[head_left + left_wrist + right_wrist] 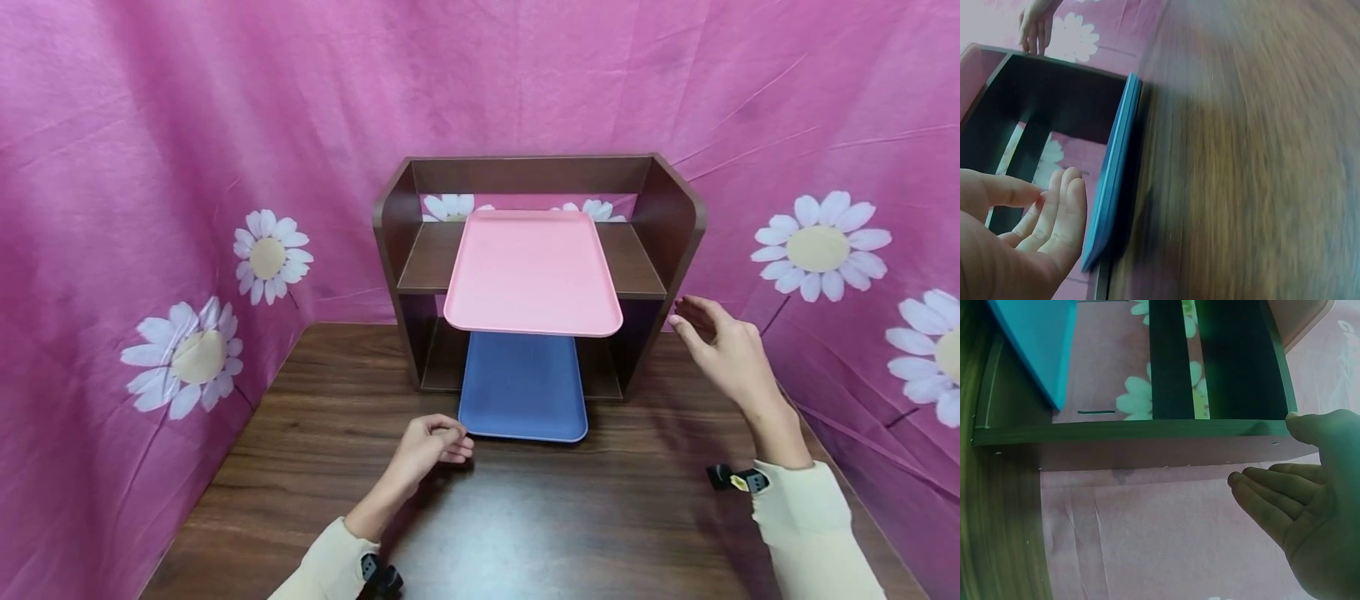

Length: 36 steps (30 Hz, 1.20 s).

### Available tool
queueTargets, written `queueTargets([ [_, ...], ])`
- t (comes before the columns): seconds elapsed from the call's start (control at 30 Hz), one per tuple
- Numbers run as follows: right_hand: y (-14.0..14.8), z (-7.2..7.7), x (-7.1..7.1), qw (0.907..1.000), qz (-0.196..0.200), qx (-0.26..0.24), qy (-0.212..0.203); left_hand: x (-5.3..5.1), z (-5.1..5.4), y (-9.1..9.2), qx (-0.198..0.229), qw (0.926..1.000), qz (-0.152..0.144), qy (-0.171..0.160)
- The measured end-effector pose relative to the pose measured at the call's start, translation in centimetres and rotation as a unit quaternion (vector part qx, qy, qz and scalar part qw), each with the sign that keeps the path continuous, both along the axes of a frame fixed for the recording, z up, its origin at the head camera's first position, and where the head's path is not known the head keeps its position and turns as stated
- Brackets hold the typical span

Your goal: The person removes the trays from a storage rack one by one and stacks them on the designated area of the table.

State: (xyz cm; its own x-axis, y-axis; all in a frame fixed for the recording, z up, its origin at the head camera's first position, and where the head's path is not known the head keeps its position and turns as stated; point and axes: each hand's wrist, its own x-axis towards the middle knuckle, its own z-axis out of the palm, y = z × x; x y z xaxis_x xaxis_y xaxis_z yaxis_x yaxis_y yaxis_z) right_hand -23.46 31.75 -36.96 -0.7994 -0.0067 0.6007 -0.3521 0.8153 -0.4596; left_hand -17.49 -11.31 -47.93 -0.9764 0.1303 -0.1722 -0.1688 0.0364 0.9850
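Pink cloth [90, 208]: It hangs behind and on both sides of the table. A big flower [198, 357] shows on its left part. The picture edges cut the cloth off.
Table [300, 467]: Brown wood. Its near edge is cut off, and it looks smeary in your left wrist view.
Left sleeve [330, 571]: Pale, cut off at the bottom.
Left hand [431, 446]: Let go, with your fingers softly bent. It is right by the near left corner of the blue tray. You can't tell if they touch.
Shelf [393, 242]: Brown, with two boards. The trays hide the middle of both boards.
Blue tray [522, 392]: On the low board, poking out at the front. The pink tray hides its back end. You can't tell if its front touches the table.
Pink tray [532, 275]: On the high board, poking out over the blue one. Both wrist views show just a bit of it.
Right hand [723, 346]: Let go, fingers loose, just beside the shelf's right side. It's hard to tell if your thumb touches the wood.
Right sleeve [810, 525]: Pale, cut off at the bottom.
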Motion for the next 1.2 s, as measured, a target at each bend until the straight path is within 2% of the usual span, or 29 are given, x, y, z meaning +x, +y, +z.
queueTargets([
  [0.33, -0.5, 1.1, -1.0, 0.9997, 0.010, -0.012, -0.017, 0.3, -1.0, 2.2, 0.032, 0.9985, -0.033, -0.031],
  [0.63, -0.9, 1.8, -1.7, 0.9990, 0.017, -0.020, -0.036, 0.2, -2.3, 3.6, 0.090, 0.9920, -0.053, -0.070],
  [0.87, -1.3, 2.0, -2.0, 0.9981, 0.011, -0.023, -0.057, 0.3, -2.9, 4.5, 0.133, 0.9840, -0.040, -0.111],
  [1.2, -2.0, 1.8, -2.1, 0.9980, -0.010, -0.040, -0.047, -0.2, -3.6, 5.1, 0.203, 0.9685, -0.010, -0.144],
])
